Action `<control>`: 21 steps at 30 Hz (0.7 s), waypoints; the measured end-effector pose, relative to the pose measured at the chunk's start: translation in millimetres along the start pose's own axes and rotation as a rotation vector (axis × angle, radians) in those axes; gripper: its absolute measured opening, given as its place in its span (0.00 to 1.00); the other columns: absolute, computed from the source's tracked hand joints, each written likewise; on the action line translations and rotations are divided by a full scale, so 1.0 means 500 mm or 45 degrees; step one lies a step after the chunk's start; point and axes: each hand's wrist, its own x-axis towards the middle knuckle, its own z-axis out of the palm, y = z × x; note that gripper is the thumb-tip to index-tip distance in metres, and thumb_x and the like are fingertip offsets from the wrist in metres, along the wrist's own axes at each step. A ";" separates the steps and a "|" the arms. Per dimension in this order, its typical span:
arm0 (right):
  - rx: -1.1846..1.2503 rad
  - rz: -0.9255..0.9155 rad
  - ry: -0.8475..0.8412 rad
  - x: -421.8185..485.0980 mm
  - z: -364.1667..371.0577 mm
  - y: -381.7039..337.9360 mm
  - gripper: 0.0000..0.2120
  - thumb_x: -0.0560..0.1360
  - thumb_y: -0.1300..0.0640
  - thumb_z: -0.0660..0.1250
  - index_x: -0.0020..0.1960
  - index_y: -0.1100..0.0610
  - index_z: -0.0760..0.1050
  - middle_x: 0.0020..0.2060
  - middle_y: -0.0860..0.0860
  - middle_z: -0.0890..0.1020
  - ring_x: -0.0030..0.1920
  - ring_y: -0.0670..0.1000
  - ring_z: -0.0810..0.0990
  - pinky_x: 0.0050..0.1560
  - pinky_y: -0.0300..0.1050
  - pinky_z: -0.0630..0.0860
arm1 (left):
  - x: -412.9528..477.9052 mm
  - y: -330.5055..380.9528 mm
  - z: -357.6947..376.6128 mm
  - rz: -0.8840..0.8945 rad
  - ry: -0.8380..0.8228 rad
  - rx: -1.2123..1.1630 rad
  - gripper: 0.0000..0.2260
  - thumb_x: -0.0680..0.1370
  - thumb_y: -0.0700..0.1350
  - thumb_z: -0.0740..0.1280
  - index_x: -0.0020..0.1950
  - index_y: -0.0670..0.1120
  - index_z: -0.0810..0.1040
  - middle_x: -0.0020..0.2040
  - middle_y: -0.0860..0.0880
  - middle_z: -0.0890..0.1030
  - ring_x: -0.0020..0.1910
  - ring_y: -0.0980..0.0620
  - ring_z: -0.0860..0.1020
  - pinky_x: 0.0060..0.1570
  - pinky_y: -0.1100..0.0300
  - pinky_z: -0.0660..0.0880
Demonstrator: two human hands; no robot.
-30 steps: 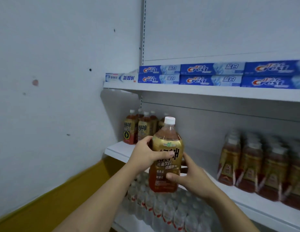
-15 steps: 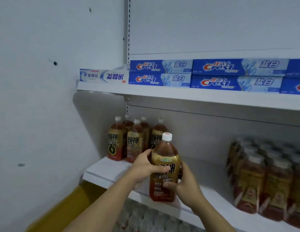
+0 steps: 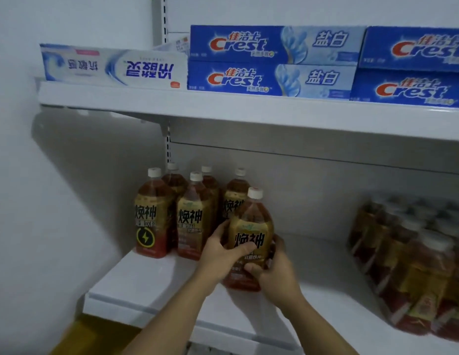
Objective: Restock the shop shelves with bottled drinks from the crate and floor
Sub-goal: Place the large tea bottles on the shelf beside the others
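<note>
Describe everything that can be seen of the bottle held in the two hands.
The bottle is clear plastic, with a white cap, reddish-brown drink and a gold label bearing large black characters. It is upright at the white shelf, just right of five like bottles. The left hand grips its left side, thumb across the label; the right hand holds its lower right. Whether its base rests on the shelf is unclear.

Both my bare forearms reach up from the bottom edge, angling in toward each other. Left hand (image 3: 219,254) wraps the bottle (image 3: 251,226) from its left side, thumb laid across the front, fingers curling round behind. Right hand (image 3: 275,274) grips it lower on the right, thumb pressed on the front, fingers hidden behind, wrists close together
</note>
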 end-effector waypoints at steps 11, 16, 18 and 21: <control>-0.087 0.019 0.055 0.079 0.058 -0.002 0.34 0.70 0.64 0.75 0.70 0.50 0.63 0.53 0.44 0.78 0.54 0.47 0.79 0.54 0.44 0.80 | 0.023 -0.107 -0.011 0.121 0.331 0.303 0.19 0.73 0.53 0.73 0.59 0.54 0.71 0.54 0.54 0.80 0.54 0.53 0.78 0.56 0.54 0.77; -0.085 0.060 0.057 0.092 0.069 -0.005 0.35 0.71 0.64 0.74 0.72 0.50 0.62 0.55 0.45 0.77 0.58 0.47 0.77 0.60 0.47 0.78 | 0.026 -0.118 -0.017 0.222 0.473 0.322 0.11 0.74 0.48 0.74 0.52 0.50 0.75 0.48 0.53 0.79 0.47 0.55 0.77 0.46 0.60 0.76; -0.073 0.056 0.056 0.092 0.073 -0.006 0.35 0.71 0.64 0.74 0.73 0.50 0.62 0.56 0.45 0.77 0.58 0.47 0.76 0.61 0.48 0.77 | 0.023 -0.114 -0.018 0.248 0.518 0.315 0.09 0.74 0.45 0.74 0.47 0.50 0.74 0.42 0.53 0.77 0.41 0.55 0.76 0.39 0.64 0.73; -0.068 0.033 0.070 0.092 0.079 -0.008 0.34 0.72 0.64 0.73 0.72 0.50 0.62 0.53 0.43 0.77 0.57 0.46 0.76 0.58 0.43 0.77 | 0.021 -0.111 -0.018 0.236 0.509 0.283 0.09 0.74 0.45 0.73 0.44 0.48 0.73 0.36 0.53 0.77 0.36 0.56 0.76 0.35 0.59 0.74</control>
